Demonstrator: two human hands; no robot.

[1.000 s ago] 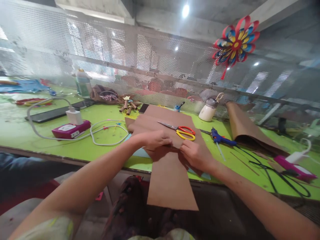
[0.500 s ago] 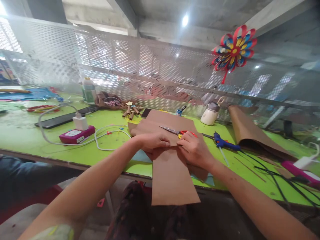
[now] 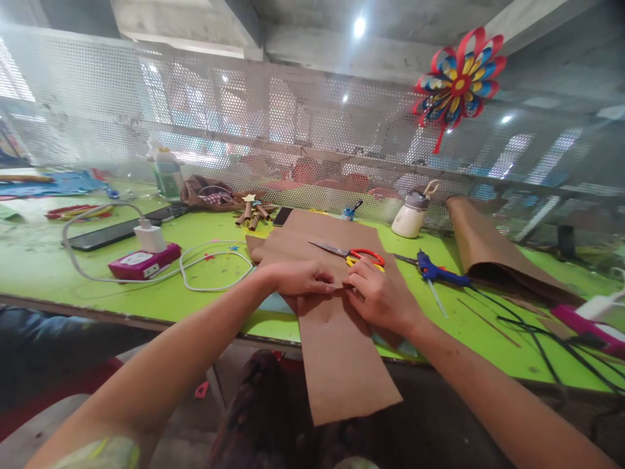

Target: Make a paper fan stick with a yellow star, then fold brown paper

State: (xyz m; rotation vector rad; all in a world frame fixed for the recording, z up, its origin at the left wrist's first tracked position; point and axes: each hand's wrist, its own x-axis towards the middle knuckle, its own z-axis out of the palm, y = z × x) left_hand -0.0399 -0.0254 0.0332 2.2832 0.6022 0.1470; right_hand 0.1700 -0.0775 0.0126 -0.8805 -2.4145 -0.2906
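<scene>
A long strip of brown paper [image 3: 342, 352] hangs over the near edge of the green table [image 3: 205, 306]. My left hand [image 3: 299, 277] presses on the paper at a fold, fingers curled together. My right hand [image 3: 378, 298] rests beside it on the same fold, fingers pinched on the paper. More brown sheets [image 3: 322, 238] lie behind the hands. Red and yellow scissors [image 3: 359, 256] lie on those sheets, just beyond my right hand.
A blue glue gun [image 3: 439, 273] with black cord lies to the right, by a rolled brown sheet [image 3: 488, 254]. A pink box with white charger and cable [image 3: 144, 257] sits at left. A white kettle [image 3: 410, 215], bottle [image 3: 166, 170] and perforated screen stand behind.
My right hand slid up toward the scissors along the fold. The hanging strip of paper swung slightly and hangs lower. My left hand stayed in place.
</scene>
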